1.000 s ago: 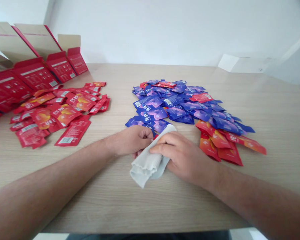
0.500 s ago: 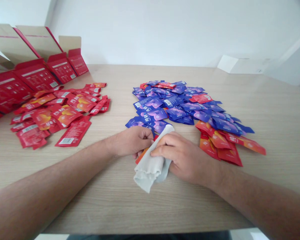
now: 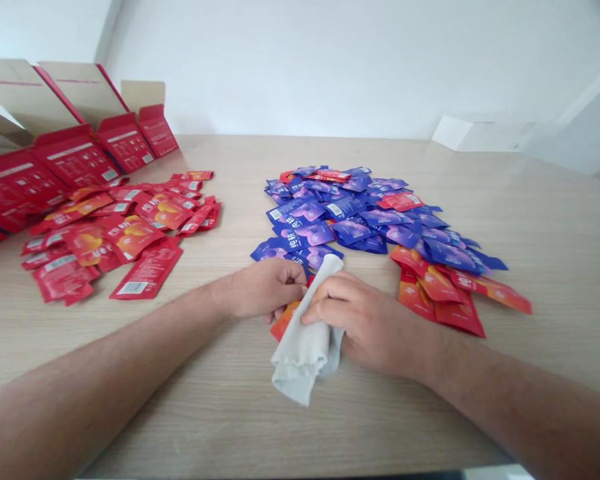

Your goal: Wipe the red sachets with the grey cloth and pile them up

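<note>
My left hand (image 3: 263, 288) is closed on the end of a red-orange packet (image 3: 285, 320) at the near middle of the wooden table (image 3: 290, 413). My right hand (image 3: 365, 320) presses a folded grey-white cloth (image 3: 303, 350) down over that packet, fingers curled on the cloth. Most of the packet is hidden under the cloth. Just beyond both hands lies a heap of blue packets (image 3: 360, 217).
A spread of red packets (image 3: 115, 230) covers the left of the table, with open red cardboard boxes (image 3: 70, 157) behind it. A few red-orange packets (image 3: 450, 293) lie right of my right hand. A white box (image 3: 473, 133) sits at the far right.
The red-orange packet has come into sight under the cloth's left edge. The cloth has slid a little toward me and to the right. Both hands stay in place.
</note>
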A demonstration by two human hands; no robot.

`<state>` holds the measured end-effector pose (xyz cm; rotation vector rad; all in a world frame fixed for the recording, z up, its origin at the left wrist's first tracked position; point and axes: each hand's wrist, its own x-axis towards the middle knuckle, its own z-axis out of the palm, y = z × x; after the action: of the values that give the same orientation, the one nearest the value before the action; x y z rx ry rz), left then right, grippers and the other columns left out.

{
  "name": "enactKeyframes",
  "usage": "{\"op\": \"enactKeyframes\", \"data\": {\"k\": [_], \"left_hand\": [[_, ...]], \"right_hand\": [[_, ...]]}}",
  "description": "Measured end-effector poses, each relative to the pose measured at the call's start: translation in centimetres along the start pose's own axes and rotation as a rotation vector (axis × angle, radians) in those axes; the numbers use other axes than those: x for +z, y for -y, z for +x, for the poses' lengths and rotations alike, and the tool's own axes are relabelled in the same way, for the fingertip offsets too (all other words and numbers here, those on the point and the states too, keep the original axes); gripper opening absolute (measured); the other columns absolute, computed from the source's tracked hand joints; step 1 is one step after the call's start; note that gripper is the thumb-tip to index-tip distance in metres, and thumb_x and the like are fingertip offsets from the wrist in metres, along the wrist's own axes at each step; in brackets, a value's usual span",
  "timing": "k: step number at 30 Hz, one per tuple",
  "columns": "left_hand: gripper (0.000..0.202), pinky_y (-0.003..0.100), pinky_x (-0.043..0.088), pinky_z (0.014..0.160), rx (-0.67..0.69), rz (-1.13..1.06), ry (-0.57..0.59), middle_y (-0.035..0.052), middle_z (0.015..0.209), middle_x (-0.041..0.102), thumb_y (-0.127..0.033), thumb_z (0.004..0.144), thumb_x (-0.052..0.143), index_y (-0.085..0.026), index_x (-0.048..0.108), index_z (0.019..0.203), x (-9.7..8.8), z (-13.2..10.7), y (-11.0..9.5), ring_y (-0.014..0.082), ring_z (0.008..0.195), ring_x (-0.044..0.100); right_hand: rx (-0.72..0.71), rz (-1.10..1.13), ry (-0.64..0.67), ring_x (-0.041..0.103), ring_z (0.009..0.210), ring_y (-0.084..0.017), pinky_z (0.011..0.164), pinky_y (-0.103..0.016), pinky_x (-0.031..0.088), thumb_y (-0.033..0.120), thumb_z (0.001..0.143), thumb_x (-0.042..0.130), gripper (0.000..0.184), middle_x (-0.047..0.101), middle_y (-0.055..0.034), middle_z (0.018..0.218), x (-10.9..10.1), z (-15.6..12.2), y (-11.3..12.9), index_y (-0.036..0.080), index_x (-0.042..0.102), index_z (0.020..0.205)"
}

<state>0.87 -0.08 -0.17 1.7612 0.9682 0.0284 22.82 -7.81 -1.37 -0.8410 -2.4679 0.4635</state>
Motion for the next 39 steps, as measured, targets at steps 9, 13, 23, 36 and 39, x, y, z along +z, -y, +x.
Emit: {"op": "enactKeyframes", "data": {"k": [9,13,23,36,39], "left_hand": [[0.015,0.017,0.046,0.044,0.008,0.014,-0.017,-0.0056,0.06,0.061,-0.035,0.091,0.058,-0.02,0.059,0.088,-0.1,-0.2,-0.2,0.0101,0.047,0.06],[0.017,0.018,0.047,0.044,0.0,-0.004,-0.022,-0.0057,0.06,0.06,-0.037,0.091,0.057,-0.021,0.058,0.088,0.0,-0.1,-0.1,0.0106,0.047,0.06],[0.018,0.017,0.045,0.043,0.05,0.04,-0.047,-0.0061,0.062,0.057,-0.038,0.09,0.059,-0.02,0.06,0.086,-0.1,-0.2,-0.1,0.0092,0.049,0.056],[0.018,0.018,0.047,0.042,0.06,0.036,-0.056,-0.0053,0.062,0.058,-0.037,0.092,0.057,-0.02,0.06,0.087,-0.2,-0.1,0.1,0.0097,0.048,0.057],[0.016,0.019,0.049,0.043,0.025,0.008,-0.039,-0.005,0.062,0.06,-0.035,0.093,0.054,-0.02,0.058,0.089,-0.1,-0.1,0.0,0.0115,0.049,0.061]], "right_hand": [[-0.013,-0.023,0.025,0.058,0.107,-0.024,0.095,-0.039,0.051,0.002,0.083,0.067,0.035,0.066,-0.007,0.108,0.3,-0.1,0.8,0.02,0.072,0.113],[0.048,-0.037,-0.001,0.059,0.105,-0.024,0.094,-0.04,0.051,0.004,0.086,0.067,0.032,0.067,-0.0071,0.108,0.1,0.0,0.6,0.019,0.073,0.113],[-0.019,-0.042,0.036,0.059,0.105,-0.022,0.094,-0.038,0.051,0.01,0.092,0.066,0.028,0.069,-0.0061,0.109,0.4,-0.1,1.7,0.022,0.074,0.116],[-0.031,-0.057,0.021,0.059,0.105,-0.023,0.094,-0.038,0.051,0.012,0.092,0.067,0.027,0.069,-0.0062,0.109,0.5,0.0,1.9,0.022,0.074,0.117],[0.047,-0.058,-0.038,0.059,0.106,-0.024,0.097,-0.041,0.05,0.008,0.091,0.065,0.032,0.068,-0.007,0.11,0.4,0.0,1.3,0.021,0.073,0.119]]}}
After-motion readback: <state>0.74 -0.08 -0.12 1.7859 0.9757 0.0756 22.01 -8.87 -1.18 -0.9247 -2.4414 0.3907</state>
